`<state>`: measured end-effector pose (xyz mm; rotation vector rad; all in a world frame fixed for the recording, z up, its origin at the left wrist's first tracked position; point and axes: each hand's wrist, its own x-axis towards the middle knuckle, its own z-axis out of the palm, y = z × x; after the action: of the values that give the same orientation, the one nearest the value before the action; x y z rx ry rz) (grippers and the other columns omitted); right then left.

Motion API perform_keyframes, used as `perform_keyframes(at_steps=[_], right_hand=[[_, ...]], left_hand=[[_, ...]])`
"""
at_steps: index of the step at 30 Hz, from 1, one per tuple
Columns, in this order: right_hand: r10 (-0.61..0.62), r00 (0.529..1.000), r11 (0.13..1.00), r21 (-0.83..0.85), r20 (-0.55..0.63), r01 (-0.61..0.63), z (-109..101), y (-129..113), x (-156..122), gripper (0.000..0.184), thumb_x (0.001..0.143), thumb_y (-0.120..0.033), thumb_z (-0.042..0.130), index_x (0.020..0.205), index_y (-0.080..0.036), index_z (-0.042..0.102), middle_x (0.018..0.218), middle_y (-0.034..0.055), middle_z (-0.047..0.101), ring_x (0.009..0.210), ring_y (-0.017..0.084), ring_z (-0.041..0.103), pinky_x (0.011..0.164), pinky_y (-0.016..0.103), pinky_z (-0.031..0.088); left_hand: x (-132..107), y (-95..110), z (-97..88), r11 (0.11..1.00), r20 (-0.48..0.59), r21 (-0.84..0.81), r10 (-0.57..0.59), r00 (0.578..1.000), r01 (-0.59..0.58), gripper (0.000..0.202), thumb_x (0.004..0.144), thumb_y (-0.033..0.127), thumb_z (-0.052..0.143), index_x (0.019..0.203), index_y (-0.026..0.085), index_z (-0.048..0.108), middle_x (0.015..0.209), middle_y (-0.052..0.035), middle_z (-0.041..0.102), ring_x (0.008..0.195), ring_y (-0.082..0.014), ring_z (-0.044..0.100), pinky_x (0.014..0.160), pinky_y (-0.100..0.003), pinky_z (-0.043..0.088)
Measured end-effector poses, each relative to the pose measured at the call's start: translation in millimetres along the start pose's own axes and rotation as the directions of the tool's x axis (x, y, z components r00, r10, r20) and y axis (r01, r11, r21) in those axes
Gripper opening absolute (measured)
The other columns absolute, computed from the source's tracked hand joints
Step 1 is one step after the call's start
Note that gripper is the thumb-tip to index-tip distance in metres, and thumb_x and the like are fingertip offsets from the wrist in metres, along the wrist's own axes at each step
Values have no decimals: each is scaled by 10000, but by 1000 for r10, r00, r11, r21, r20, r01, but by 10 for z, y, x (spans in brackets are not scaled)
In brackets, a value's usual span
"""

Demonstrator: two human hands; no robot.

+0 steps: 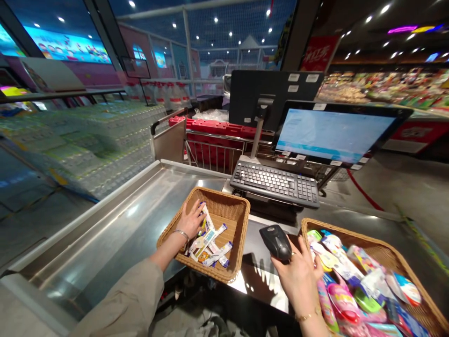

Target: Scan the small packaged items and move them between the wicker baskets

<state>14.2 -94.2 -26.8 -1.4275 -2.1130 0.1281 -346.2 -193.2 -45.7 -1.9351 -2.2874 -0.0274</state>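
Note:
My left hand (191, 220) reaches into a small wicker basket (235, 206) and is closed on a slim packet (206, 216) among several white and blue packets (210, 245) lying in it. My right hand (298, 274) holds a black handheld barcode scanner (276, 241) by its grip, over the dark counter between the two baskets. Just right of that hand, a larger wicker basket (389, 255) is heaped with several colourful packaged items (351, 281).
A black keyboard (277, 183) and a lit touchscreen (333, 133) stand behind the baskets, with a second monitor's back (273, 91) further off. A steel checkout trough (122, 224) runs left. Red shopping baskets (213, 126) and stacked bottled water (87, 145) lie beyond.

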Motion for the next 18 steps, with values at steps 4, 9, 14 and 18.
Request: perform_keyframes(at_steps=[4,9,14,18], right_hand=[[-6,1000,1000,1,10,6,32,-4,-21,378,778,-463,474,949,-249,734,1212,86,707,1339,320,462,1114,575,182],[-30,999,999,-11,17,30,86,30,-59,372,786,-460,490,975,-247,730,1224,76,704,1356,319,448,1127,580,159],[-52,999,998,-24,11,52,90,40,-71,392,799,-476,476,967,-235,735,1205,82,712,1340,331,457,1114,582,188],[-52,999,998,-31,-17,51,85,47,-78,388,814,-481,446,893,-236,736,1194,94,715,1332,334,462,1099,574,215]], left_hand=[[-43,-98,83,998,27,68,6,1000,-7,463,782,275,741,1239,301,664,1582,-102,385,1502,-354,242,1172,-710,6],[-33,-213,188,990,71,136,14,997,-24,349,863,241,638,1208,268,683,1588,-95,374,1511,-341,217,1182,-701,-1],[43,-323,330,988,90,145,42,995,-55,366,928,188,523,1239,320,663,1581,-58,396,1512,-313,232,1185,-692,-15],[129,-404,472,988,76,108,101,992,-108,359,942,177,503,1186,371,683,1567,-16,425,1518,-294,220,1182,-696,-10]])
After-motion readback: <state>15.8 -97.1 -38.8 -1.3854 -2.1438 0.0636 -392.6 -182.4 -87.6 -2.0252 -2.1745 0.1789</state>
